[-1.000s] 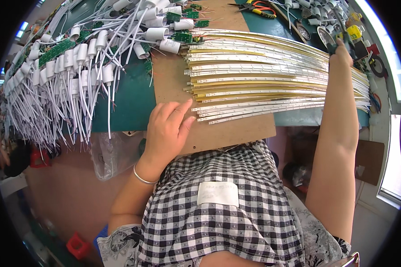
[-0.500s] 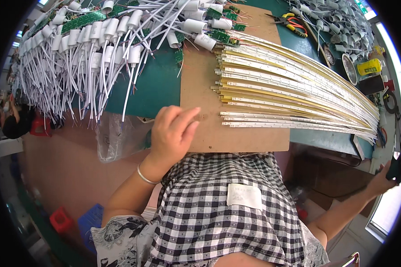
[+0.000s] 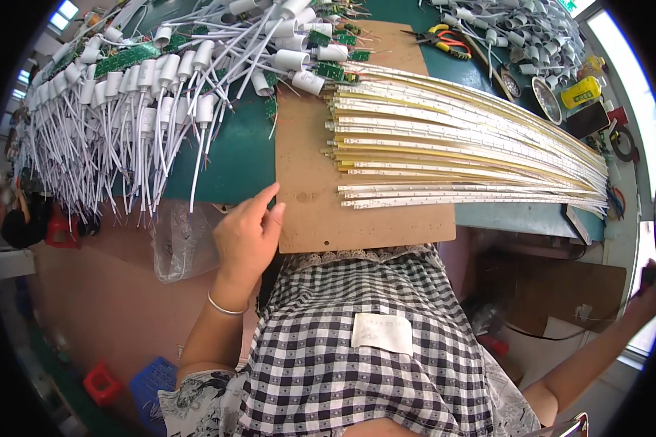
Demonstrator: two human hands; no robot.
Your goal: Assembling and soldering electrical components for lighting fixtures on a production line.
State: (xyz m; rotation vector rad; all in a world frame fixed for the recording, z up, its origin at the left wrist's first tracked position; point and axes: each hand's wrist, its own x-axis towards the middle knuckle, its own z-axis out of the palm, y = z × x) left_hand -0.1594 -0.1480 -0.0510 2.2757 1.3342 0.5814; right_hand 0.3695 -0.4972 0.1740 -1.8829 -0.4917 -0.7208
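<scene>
My left hand (image 3: 246, 237) is over the left edge of a brown board (image 3: 302, 218), index finger stretched out and thumb apart. It is empty, and a metal bangle (image 3: 226, 307) circles its wrist. On the board lies a fan of long, thin white and yellow LED strips (image 3: 444, 138), their left ends side by side. At the far right rim my right hand (image 3: 650, 290) is raised with the arm stretched out, closed around something dark that the picture's edge partly hides.
White lamp caps with wires (image 3: 157, 80) and green circuit boards are heaped at the left. Grey caps (image 3: 539, 44), pliers (image 3: 448, 41), a metal bowl (image 3: 546, 100) and a yellow bottle (image 3: 582, 92) are at the back right. A clear plastic bag (image 3: 178, 244) hangs off the table's front.
My left hand has drawn left and a little down from above the board. My right hand has moved further right toward the rim. The whole view has shifted slightly; the strips lie as before.
</scene>
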